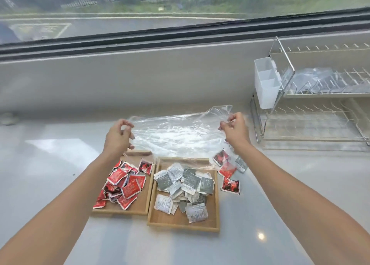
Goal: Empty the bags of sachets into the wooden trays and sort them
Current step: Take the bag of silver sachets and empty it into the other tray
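Two wooden trays sit side by side on the pale counter (50, 164), nearest the person. The left tray (140, 206) holds a heap of red sachets (125, 182). The right tray (180, 223) holds grey and silver sachets (186, 186), piled toward its far end. A few loose sachets (229, 172) (mostly red, at least one grey) lie on the counter just beside the right tray's right edge.

Beyond the trays both bare forearms reach forward. Left hand (118, 135) pinches the left edge of a clear plastic bag (176, 132), thumb and fingertips closed on the film. Right hand (235, 129) pinches the bag's right edge the same way. The bag is stretched between them above the trays' far ends; it looks empty.

Farther right along the counter stands a wire dish rack (312, 108) with a white cutlery holder (266, 84) hung on its left end. A window (140, 10) runs along the counter's far edge.
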Motion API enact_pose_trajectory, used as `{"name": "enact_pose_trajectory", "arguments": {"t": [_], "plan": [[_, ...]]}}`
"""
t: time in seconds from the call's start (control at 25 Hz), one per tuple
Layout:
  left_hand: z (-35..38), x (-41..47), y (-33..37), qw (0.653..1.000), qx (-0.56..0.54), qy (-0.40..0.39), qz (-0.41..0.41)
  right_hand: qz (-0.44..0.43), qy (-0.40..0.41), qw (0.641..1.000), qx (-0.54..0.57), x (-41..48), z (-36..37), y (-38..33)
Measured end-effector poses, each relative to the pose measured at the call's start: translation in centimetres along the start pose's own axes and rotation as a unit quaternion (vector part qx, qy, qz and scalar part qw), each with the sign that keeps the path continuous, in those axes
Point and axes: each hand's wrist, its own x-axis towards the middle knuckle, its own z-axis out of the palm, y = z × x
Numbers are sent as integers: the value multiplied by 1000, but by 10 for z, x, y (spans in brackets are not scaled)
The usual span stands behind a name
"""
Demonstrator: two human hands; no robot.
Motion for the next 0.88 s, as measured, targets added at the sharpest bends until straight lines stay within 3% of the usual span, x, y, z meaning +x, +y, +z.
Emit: {"name": "enact_pose_trajectory", "arguments": {"t": [0.12,0.4,0.52,0.6,0.72,0.8,0.88], "plan": [[-8,24,-3,998,32,41,31,-1,-25,1000,14,21,28,2],[-4,102,-27,997,-11,41,60,26,-41,998,37,73,80,9],[6,129,-44,997,25,53,53,70,-48,996,6,93,105,19],[15,141,-54,991,108,63,39,74,-41,996,-39,102,119,29],[35,145,-64,932,328,107,114,41,3,993,-108,102,134,43],[54,142,-63,911,369,58,174,-26,75,975,-208,95,140,45],[74,141,-64,909,368,-4,197,-142,103,925,-336,89,146,40]]}}
